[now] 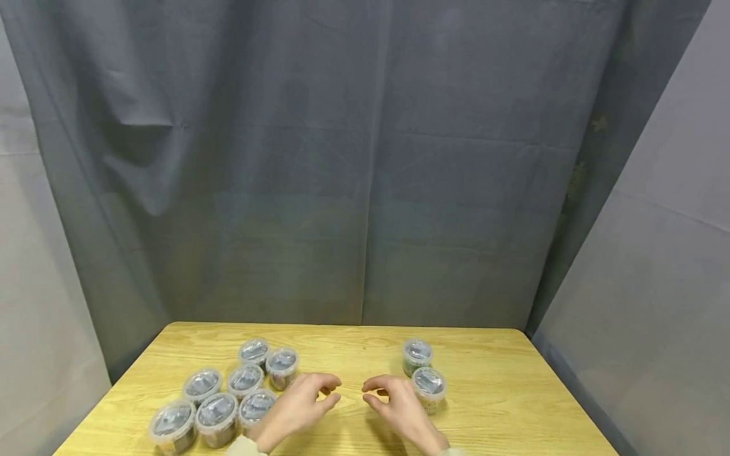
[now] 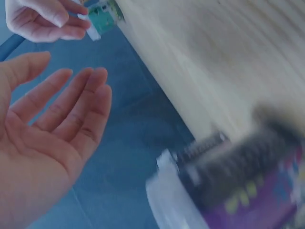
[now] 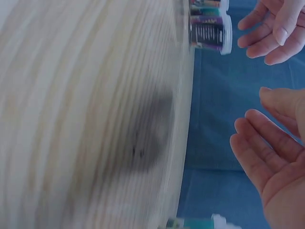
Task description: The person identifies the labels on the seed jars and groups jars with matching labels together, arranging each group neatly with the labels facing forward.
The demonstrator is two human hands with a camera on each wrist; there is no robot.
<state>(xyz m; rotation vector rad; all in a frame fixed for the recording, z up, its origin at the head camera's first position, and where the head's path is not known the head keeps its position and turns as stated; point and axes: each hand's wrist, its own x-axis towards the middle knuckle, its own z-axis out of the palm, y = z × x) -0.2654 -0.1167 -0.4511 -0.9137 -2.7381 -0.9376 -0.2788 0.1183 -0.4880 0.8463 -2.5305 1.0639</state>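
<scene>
Ahead, tabletop runs between left hand and right hand to its far edge, both released, fingers relaxed, lidded tubs alongside.

dark grey cloth backdrop | pale side sheets | yellow wood-grain table

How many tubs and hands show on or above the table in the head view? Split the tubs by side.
Tubs on the left: 7
Tubs on the right: 2
Hands, left and right: 2
Total: 11 (9 tubs, 2 hands)
</scene>
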